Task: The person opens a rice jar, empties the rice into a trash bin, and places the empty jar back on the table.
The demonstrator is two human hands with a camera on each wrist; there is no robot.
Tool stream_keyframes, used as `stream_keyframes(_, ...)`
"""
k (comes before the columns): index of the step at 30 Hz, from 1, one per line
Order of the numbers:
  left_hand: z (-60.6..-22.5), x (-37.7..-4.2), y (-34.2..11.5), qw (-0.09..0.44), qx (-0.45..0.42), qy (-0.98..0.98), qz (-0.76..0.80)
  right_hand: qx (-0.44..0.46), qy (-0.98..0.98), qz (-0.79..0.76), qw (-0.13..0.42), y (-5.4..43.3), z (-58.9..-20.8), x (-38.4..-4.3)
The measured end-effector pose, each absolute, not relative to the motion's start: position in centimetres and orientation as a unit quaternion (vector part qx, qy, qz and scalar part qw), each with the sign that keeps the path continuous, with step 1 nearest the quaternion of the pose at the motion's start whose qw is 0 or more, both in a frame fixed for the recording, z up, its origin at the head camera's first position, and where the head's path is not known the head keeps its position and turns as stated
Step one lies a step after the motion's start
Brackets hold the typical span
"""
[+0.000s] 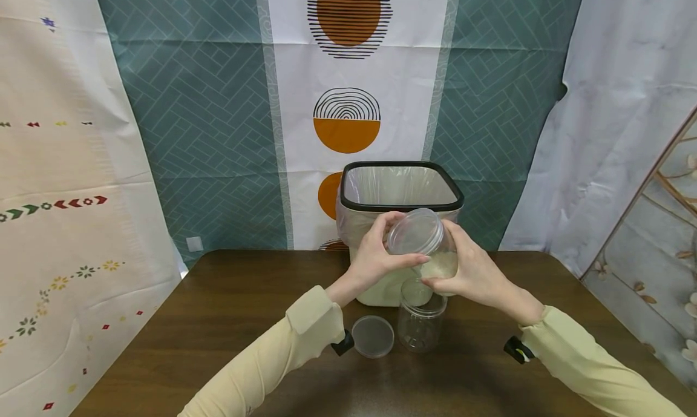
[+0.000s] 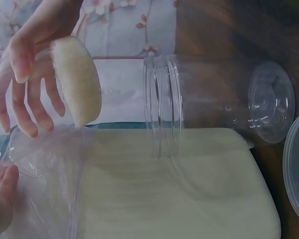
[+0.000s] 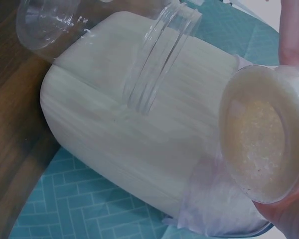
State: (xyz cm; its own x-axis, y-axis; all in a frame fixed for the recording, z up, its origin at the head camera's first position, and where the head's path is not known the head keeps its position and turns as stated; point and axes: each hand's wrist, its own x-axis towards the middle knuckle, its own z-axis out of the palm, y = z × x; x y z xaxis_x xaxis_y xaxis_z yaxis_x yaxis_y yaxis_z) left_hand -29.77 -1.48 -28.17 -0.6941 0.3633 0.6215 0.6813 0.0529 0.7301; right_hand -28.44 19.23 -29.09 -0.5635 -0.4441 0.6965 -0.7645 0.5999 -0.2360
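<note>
The left hand (image 1: 379, 252) is gripping the lid (image 1: 416, 232) of a tilted clear jar (image 1: 449, 247) from its 9 o'clock side, and the right hand (image 1: 475, 269) is holding the body at 3 o'clock; pale contents (image 1: 442, 264) are lying inside. Below, at 6 o'clock, an open jar (image 1: 419, 333) is standing on the brown table (image 1: 245, 308), a loose lid (image 1: 373, 337) lying at its 9 o'clock. Behind, towards 11 o'clock, a black-rimmed bin (image 1: 381, 290) is standing
</note>
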Motion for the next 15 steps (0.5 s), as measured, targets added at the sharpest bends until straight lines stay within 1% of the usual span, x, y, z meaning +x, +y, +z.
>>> stream_keyframes(7,-26.3,-27.1,-1.5,0.146,-0.351,-0.719,-0.582,0.358,-0.84,0.275,0.299,19.1,-29.3,-28.4)
stream_keyframes(15,-26.1,-26.8,-1.3,0.14,-0.339,-0.725,-0.583,0.36,-0.839,0.267,0.31,19.2,-29.2,-28.4)
